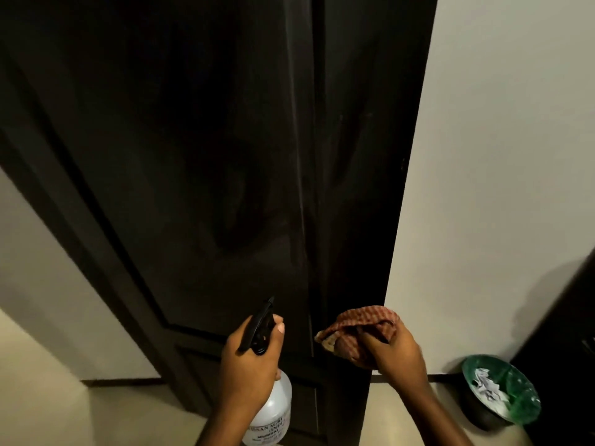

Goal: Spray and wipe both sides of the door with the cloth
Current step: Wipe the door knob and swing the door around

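Gripping cloth (357,329) in right fingers (370,341), door (193,156) ahead

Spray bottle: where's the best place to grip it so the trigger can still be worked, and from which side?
Grip the spray bottle at its narrow neck, just under the black trigger head, coming from behind, opposite the nozzle. The nozzle points at the door, so a rear grip leaves fingers free for the trigger. The left hand holds it that way; the right hand has the cloth.

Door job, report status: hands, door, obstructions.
Left hand gripping spray bottle, nozzle toward door. Right hand bunching cloth by door edge. Bin at right, clear of door.
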Available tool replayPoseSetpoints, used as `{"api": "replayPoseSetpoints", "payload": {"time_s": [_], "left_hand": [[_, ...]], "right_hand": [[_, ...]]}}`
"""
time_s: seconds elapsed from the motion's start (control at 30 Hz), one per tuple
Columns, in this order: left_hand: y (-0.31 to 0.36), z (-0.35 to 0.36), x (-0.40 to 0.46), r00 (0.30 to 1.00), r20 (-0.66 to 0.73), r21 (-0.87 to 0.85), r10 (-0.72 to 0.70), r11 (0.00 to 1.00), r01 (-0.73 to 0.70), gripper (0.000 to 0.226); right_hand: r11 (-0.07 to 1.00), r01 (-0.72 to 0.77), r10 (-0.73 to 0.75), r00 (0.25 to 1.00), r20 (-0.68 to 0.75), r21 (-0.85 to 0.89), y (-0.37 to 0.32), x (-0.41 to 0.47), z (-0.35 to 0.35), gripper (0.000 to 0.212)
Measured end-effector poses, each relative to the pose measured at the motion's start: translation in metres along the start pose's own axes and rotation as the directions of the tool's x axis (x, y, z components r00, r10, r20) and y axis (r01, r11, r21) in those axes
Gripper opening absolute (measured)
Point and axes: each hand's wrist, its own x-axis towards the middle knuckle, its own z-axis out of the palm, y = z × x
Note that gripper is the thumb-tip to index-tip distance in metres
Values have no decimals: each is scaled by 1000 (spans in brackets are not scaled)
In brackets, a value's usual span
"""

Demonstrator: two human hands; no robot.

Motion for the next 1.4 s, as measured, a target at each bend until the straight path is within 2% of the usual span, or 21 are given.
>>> {"api": "replayPoseSetpoints", "payload": {"time_s": [0.1,0.2,0.3,0.37,0.47,0.6,0.77,0.97,1.03,1.17,1.23,1.27,1.3,1.37,1.4], "left_hand": [[-7,-7,-32,998,-15,-33,-54,998,54,5],[-6,-10,-64,997,-9,-62,-78,995,77,5],[-2,-12,-88,995,-8,-92,-95,991,94,5],[-1,-12,-101,992,-28,-121,-122,986,118,5],[-1,-11,-123,988,-103,-116,-118,988,106,6],[-10,-4,-147,973,-170,-101,-158,985,142,9],[-9,12,-184,918,-338,-122,-208,977,177,5],[0,22,-233,849,-514,-85,-123,992,92,12],[8,21,-249,832,-549,-59,-83,996,60,7],[24,14,-277,780,-625,-38,-38,999,19,8],[27,9,-289,750,-660,-36,-38,999,19,8],[28,6,-294,736,-677,-35,-34,999,14,9],[30,3,-300,720,-694,-32,-27,999,7,9],[32,-1,-309,699,-716,-28,-11,1000,-13,8],[32,-1,-311,695,-719,-28,-4,999,-23,8]], "right_hand": [[971,101,-66,984,-166,215,-3,-37,-15,23],[870,155,-27,963,-269,468,-10,-56,-33,19],[845,163,-17,960,-278,509,-25,-60,-48,13],[862,128,-44,983,-178,491,-35,-61,-51,19],[900,46,-95,991,93,433,-43,-63,-48,33],[927,-28,-77,961,264,373,-51,-77,-55,32],[958,-82,-58,883,466,276,-43,-85,-53,25],[1000,25,-8,707,707,-13,-4,-105,-41,29],[998,55,-18,647,762,-23,2,-117,-38,24],[989,144,-102,592,800,20,-1,-140,-33,18],[975,223,-151,604,783,16,0,-151,-27,8],[966,259,-176,621,763,11,0,-155,-23,11],[951,309,-201,621,758,-1,-1,-161,-18,22],[915,402,-229,586,777,-34,-4,-170,-9,39],[908,418,-231,568,790,-35,-4,-171,-5,39]]}}
